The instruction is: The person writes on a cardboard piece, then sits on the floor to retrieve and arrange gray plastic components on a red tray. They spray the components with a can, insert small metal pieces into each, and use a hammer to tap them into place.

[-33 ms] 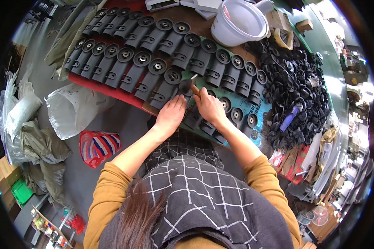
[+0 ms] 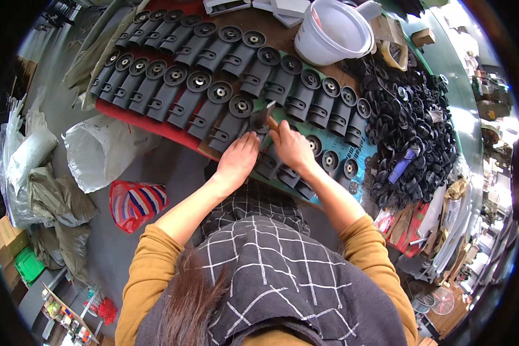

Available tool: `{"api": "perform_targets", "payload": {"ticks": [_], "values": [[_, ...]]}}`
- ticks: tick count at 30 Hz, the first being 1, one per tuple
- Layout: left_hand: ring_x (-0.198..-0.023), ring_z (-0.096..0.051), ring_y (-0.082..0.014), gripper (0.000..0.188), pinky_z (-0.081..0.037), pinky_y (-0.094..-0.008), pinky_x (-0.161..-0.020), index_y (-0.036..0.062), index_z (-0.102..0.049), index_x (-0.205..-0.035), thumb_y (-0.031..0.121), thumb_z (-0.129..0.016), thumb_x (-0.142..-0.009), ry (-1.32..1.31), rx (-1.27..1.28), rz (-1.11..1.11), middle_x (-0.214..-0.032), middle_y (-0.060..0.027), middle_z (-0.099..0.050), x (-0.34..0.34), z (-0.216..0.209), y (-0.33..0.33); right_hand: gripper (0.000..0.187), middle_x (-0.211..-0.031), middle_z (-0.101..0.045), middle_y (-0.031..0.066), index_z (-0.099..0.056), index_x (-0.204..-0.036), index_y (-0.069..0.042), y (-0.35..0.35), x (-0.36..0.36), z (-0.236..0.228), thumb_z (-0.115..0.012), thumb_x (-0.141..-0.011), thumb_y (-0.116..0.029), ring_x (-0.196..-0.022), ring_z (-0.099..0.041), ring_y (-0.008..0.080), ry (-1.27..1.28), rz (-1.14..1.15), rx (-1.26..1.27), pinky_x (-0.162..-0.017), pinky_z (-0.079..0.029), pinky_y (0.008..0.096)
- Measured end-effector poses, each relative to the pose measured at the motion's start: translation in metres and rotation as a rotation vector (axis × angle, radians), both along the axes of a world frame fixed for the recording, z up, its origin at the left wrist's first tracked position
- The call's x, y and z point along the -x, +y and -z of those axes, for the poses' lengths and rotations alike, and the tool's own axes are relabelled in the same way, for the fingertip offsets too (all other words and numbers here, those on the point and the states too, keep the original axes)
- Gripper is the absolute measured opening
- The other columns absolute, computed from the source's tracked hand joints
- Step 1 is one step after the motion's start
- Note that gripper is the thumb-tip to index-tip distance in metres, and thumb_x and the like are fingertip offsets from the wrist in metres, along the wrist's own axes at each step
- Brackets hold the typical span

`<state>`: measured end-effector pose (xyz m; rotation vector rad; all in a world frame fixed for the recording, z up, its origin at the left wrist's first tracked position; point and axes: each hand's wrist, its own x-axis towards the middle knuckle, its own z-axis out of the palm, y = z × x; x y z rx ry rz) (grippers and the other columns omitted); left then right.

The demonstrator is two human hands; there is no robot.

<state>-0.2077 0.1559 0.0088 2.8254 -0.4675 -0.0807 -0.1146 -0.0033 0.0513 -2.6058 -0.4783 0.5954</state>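
In my right hand [image 2: 294, 149] is a hammer, the fingers wrapped round its wooden handle [image 2: 273, 124]. The dark hammer head [image 2: 261, 117] is over a black plastic part at the near middle of the table, partly hiding it. My left hand [image 2: 237, 158] lies with fingers stretched out and close together against that same part, covering its near end. Just left of it lies a like black tubular part [image 2: 232, 126] with a round cap and a brass-coloured centre. More of these parts [image 2: 331, 98] lie in rows on both sides, several with metal centres.
A large heap of small black plastic pieces [image 2: 401, 132] covers the table's right side, with a purple item [image 2: 403, 166] on it. A white bucket [image 2: 333, 34] stands at the back. Red cloth [image 2: 155, 128] lies under the left rows. Plastic bags [image 2: 101, 151] are on the floor at left.
The hammer head sits at a slightly different tilt in my right hand. My left hand stays in the same place.
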Motion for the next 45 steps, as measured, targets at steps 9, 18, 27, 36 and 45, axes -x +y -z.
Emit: {"api": "perform_targets", "payload": {"ticks": [9,18,27,36,45], "values": [[-0.135,-0.038,-0.0277,0.059,-0.032,-0.0433,-0.11,-0.0008,-0.041,-0.137,0.008,-0.054,-0.08,-0.079,-0.087,-0.045,-0.143,-0.0152,-0.043,-0.001,-0.012,0.046,0.028,-0.072,-0.061,0.0283,-0.041,-0.097,-0.003,0.04,-0.012,-0.005,-0.051,-0.097,-0.03,-0.072,-0.059,0.0489,-0.184,0.136,-0.286,-0.061,-0.045,0.056],[-0.123,-0.05,-0.0258,0.045,-0.038,-0.0389,-0.105,-0.0027,-0.054,-0.124,0.012,-0.052,-0.081,-0.146,-0.011,-0.056,-0.132,-0.0153,-0.053,-0.009,0.007,0.067,0.036,-0.074,-0.062,0.0285,-0.043,-0.098,-0.002,0.062,-0.013,0.006,-0.046,-0.098,-0.038,-0.075,-0.059,0.0499,-0.081,0.149,-0.077,-0.064,-0.045,0.0577],[-0.132,-0.042,-0.0265,0.056,-0.029,-0.0432,-0.112,-0.0012,-0.047,-0.132,0.008,-0.055,-0.078,-0.086,0.045,0.064,-0.139,-0.0147,-0.046,-0.013,-0.01,0.096,0.034,-0.073,-0.062,0.0281,-0.042,-0.097,-0.003,0.089,-0.007,-0.002,-0.048,-0.097,-0.037,-0.072,-0.059,0.0497,-0.103,0.149,0.056,-0.062,-0.045,0.0574],[-0.126,-0.048,-0.0236,0.046,-0.033,-0.0404,-0.109,-0.0012,-0.052,-0.128,0.012,-0.051,-0.084,-0.142,-0.062,0.011,-0.135,-0.0143,-0.051,-0.025,0.006,0.138,0.035,-0.077,-0.063,0.0282,-0.043,-0.097,-0.003,0.137,-0.02,0.005,-0.046,-0.098,-0.037,-0.077,-0.06,0.0492,-0.031,0.106,0.034,-0.067,-0.046,0.0575],[-0.13,-0.044,-0.0242,0.048,-0.029,-0.0434,-0.112,0.0,-0.05,-0.131,0.012,-0.051,-0.084,-0.05,-0.087,0.001,-0.14,-0.0128,-0.048,-0.026,-0.003,0.142,0.033,-0.075,-0.063,0.027,-0.042,-0.095,-0.003,0.129,-0.024,-0.003,-0.048,-0.097,-0.036,-0.075,-0.061,0.0484,-0.046,0.06,0.046,-0.064,-0.047,0.0571]]}}
